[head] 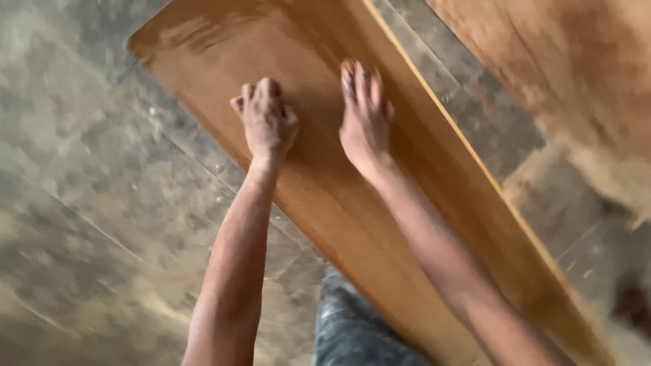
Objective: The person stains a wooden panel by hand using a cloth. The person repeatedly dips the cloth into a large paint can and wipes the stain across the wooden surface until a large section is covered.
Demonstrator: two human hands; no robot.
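Nearest the camera, a knee in blue-grey denim (349, 325) shows at the bottom edge, tucked under the near end of a long wooden board (352, 210). Both bare forearms reach up over that board from the bottom of the frame.

The board is a smooth, orange-brown plank that runs diagonally from the lower right to the upper left, above a grey tiled floor (88, 203). Its right long edge shows as a pale yellow strip.

The left hand (266, 122) rests on the board's face near its left long edge, fingers (270, 87) curled under into a loose fist, knuckles up; whether anything is inside the fist cannot be told. The right hand (365, 115) lies just beside it, nearer the right long edge, palm down and flat on the wood, fingers (358, 81) stretched straight and close together, holding nothing.

Beyond the hands the board ends at a rounded far corner. A second brown wooden panel (576, 81), blurred, fills the upper right corner, apart from the board
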